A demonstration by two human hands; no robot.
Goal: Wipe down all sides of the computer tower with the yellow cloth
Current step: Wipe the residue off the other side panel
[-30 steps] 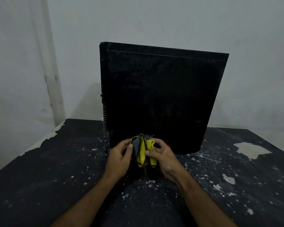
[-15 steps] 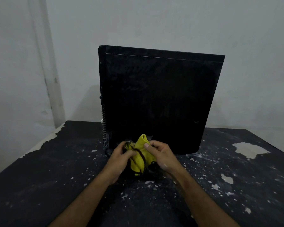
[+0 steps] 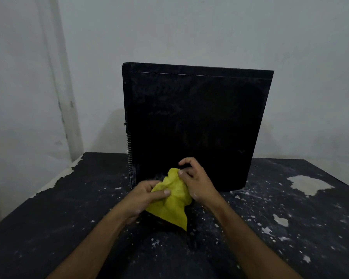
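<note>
Pale grey walls close in behind a black desk (image 3: 48,228) with chipped, flaking paint. Near the desk's middle, the left hand (image 3: 143,197) pinches the bunched yellow cloth (image 3: 173,200) between thumb and fingers; the right hand (image 3: 197,182) grips the cloth's upper edge — its index finger curled loosely above. Just beyond the hands stands the black computer tower (image 3: 193,121), upright toward the desk's far edge — broad side panel facing the person.

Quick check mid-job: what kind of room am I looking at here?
Probably a bare back room or makeshift repair space, not an office: plain stained wall, a black table with badly chipped paint, and only the tower on it.
</note>
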